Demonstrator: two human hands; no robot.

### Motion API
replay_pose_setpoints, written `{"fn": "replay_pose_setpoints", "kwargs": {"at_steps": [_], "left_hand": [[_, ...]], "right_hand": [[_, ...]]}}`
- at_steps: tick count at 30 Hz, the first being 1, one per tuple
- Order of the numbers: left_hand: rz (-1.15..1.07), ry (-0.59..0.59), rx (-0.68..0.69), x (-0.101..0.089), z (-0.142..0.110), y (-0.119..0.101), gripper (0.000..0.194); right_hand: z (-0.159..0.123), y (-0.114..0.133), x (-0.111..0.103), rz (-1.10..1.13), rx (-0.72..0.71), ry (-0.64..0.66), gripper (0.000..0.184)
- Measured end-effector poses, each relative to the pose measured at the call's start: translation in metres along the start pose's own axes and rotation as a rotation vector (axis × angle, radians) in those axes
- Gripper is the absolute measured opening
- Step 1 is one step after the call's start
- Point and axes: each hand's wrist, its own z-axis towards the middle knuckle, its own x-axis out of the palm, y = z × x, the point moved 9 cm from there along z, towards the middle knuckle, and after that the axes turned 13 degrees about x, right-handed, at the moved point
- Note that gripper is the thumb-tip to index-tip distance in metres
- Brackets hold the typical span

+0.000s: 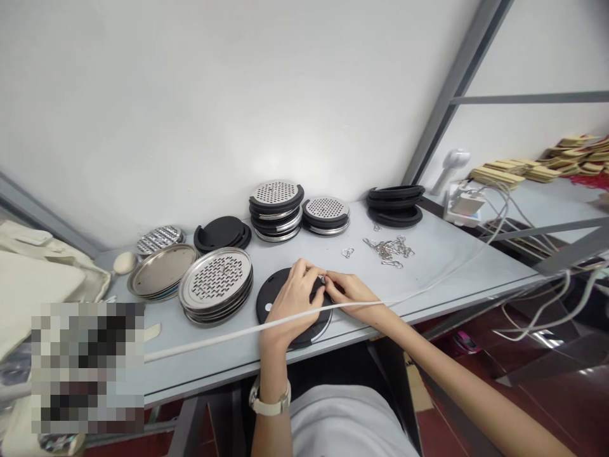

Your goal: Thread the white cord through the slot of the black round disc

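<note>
A round black disc [271, 289] lies near the table's front edge, with a pale round spot on its left side. My left hand [295, 303] rests over it, fingers bent and gripping its right part. At the disc's right edge, my right hand [351, 292] is closed in a pinch beside the left fingertips. A tiny shiny metal clip [323, 280] shows between the fingertips, partly hidden. Just beyond lie a single metal clip [347, 252] and a loose pile of metal clips [391, 248]. To the left stands a stack of round metal grater plates [221, 279].
Along the wall are stacked graters with black rims [276, 193], black discs [221, 233] and black rings [396, 216]. Plain metal plates [162, 270] sit at left. A white cable [419, 291] crosses in front of the hands. A power strip [461, 206] is at right.
</note>
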Motion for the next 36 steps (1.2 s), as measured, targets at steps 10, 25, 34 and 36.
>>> {"fn": "replay_pose_setpoints", "kwargs": {"at_steps": [10, 25, 34, 36], "left_hand": [[-0.04, -0.022, 0.039, -0.008, 0.003, -0.007, 0.021], [-0.105, -0.003, -0.004, -0.006, 0.002, -0.008, 0.022], [-0.073, -0.245, -0.119, -0.026, -0.004, 0.01, 0.025], [-0.011, -0.275, -0.136, -0.03, -0.005, 0.013, 0.03]], "right_hand": [[0.001, -0.001, 0.0, -0.053, 0.026, -0.009, 0.026], [-0.001, -0.001, 0.0, -0.032, 0.022, 0.006, 0.026], [-0.001, 0.003, -0.003, -0.063, 0.006, -0.031, 0.027], [-0.001, 0.004, -0.003, -0.062, 0.005, -0.028, 0.027]]}}
